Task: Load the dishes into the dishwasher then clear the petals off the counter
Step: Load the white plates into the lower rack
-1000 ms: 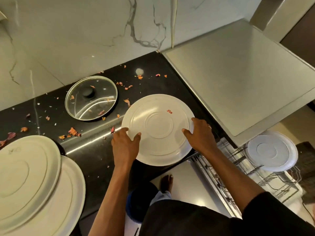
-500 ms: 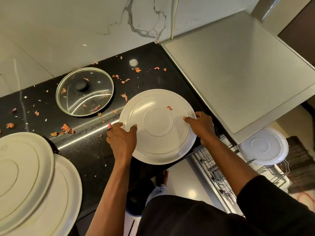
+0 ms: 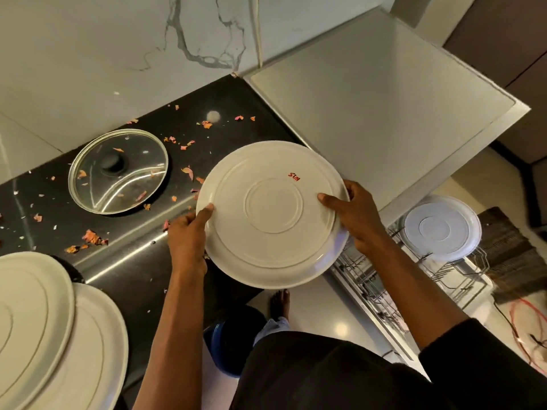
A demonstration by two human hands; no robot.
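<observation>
plate (image 3: 272, 214) upturned, gripped at both rims | left hand (image 3: 187, 235) and right hand (image 3: 356, 216) fingers curled on it | petals (image 3: 94, 236) scattered on worktop (image 3: 142, 261)

Single head view, steeply downward, close over counter (image 3: 124, 270); facing wall

A white marble wall (image 3: 118, 54) with grey veining stands beyond the grip. Directly below the grip lies a pale glossy floor (image 3: 313, 306), with a bare foot (image 3: 279, 303) on it. A blue round object (image 3: 217, 347) sits just left of the foot. Well right of the grip lies a dark woven mat (image 3: 509, 261); a red cable (image 3: 516, 327) loops near its closer edge.
</observation>
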